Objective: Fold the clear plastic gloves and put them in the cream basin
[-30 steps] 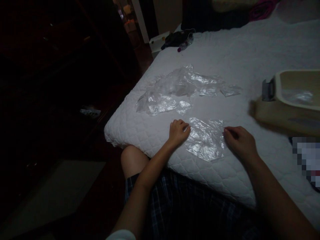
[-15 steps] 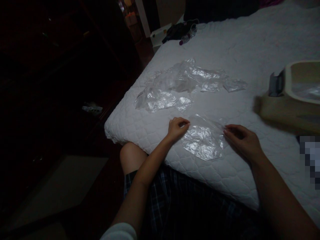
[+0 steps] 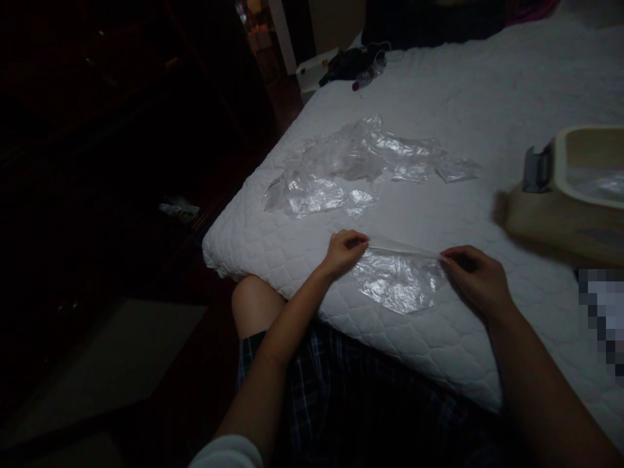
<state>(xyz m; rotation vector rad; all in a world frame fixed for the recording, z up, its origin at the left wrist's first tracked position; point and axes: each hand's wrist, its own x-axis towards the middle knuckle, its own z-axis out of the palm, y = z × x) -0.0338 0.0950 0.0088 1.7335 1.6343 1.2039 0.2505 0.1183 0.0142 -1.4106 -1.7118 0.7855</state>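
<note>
Bed (image 3: 487,104) takes up most of the view; its white quilted cover gives a broad, flat base, which is prob. why all the thin plastic is laid out on it. Plaid shorts (image 3: 312,383) sit right up against the near edge, so both arms can reach w/o much stretch.

Beige container (image 3: 550,224) rests on the bed, far right of the hands, open side up, w/ clear plastic inside; prob. set aside there b/c it leaves the near middle free to work in. Heap of crumpled clear plastic (image 3: 336,169) lies beyond the hands, far left, spread loose, apart from the piece being handled; seems kept separate so layers don't tangle.

Clear plastic sheet (image 3: 402,283) lies nr the bed's near edge, btwn the hands. Right hand (image 3: 478,276) pinches its far-right corner, thumb vs. index; left hand (image 3: 345,253) pinches the far-left corner same way. Far edge runs fairly straight btwn the 2 grips, so the spacing prob. gives light tension; the near part lies wrinkled on the quilt. Can't tell if it's single- or double-layer.

Smaller: bottle (image 3: 369,75) on its side, far edge; gray latch (image 3: 537,169) on the container's left end.
</note>
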